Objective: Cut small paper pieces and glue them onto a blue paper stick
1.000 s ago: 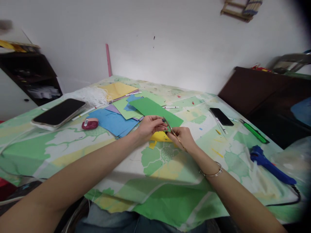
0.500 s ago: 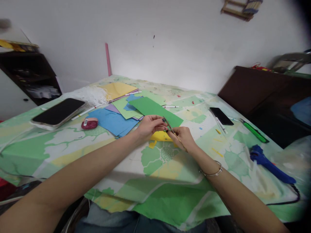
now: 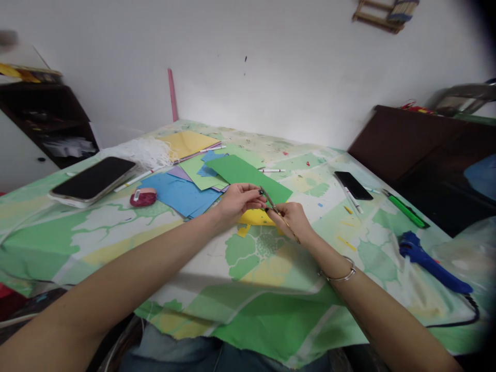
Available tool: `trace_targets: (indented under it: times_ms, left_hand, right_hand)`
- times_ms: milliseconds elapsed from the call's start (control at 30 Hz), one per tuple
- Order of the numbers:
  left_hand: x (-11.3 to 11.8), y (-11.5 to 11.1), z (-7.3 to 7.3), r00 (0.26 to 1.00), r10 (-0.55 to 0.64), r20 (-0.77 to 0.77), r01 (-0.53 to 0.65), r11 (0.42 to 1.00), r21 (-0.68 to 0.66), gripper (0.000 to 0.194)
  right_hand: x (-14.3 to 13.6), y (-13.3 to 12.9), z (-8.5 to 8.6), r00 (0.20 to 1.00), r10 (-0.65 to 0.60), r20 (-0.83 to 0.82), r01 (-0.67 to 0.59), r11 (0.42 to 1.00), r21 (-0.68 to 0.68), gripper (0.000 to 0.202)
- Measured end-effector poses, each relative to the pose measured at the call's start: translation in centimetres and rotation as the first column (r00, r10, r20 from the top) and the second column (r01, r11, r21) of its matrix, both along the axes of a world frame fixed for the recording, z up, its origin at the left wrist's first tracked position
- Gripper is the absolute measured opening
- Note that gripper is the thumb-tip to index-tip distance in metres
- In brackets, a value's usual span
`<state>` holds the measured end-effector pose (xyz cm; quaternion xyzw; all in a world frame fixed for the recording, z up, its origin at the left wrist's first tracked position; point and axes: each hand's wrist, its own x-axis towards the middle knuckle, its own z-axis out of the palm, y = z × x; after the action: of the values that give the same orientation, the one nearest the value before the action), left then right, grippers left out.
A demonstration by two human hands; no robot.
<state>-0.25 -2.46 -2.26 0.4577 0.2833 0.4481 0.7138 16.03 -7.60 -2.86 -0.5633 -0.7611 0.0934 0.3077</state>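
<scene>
My right hand is closed around gold-coloured scissors, whose blades point up and left toward the fingertips of my left hand. The left fingers are pinched together; what they hold is too small to make out. Both hands are over yellow paper, with a small yellow scrap at its lower left. Just behind the hands lies a dark green sheet, partly on a light green sheet. Blue sheets lie to the left.
On the left are a large phone, a dark red case and white stringy material. To the right are a black phone, a green cutter and a blue glue gun with a cord. Markers lie around.
The scissors have shifted very slightly in my right hand, with the blades looking a little wider apart. Otherwise both hands keep their places.
</scene>
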Motion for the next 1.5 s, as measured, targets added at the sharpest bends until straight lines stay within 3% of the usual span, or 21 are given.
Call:
trace_targets:
  times_ms: [667, 1500]
  left_hand:
    - [-0.8, 0.9, -0.1, 0.995, -0.056, -0.087, 0.059, 0.998, 0.027, 0.002]
    - [-1.2, 1.4, -0.2, 0.988, -0.030, -0.151, 0.041, 0.997, 0.065, 0.007]
  right_hand:
    - [0.2, 0.1, 0.0, 1.000, -0.004, 0.026, 0.005, 0.999, -0.034, 0.040]
    - [0.2, 0.1, 0.2, 0.996, -0.029, 0.086, 0.031, 0.999, -0.030, 0.037]
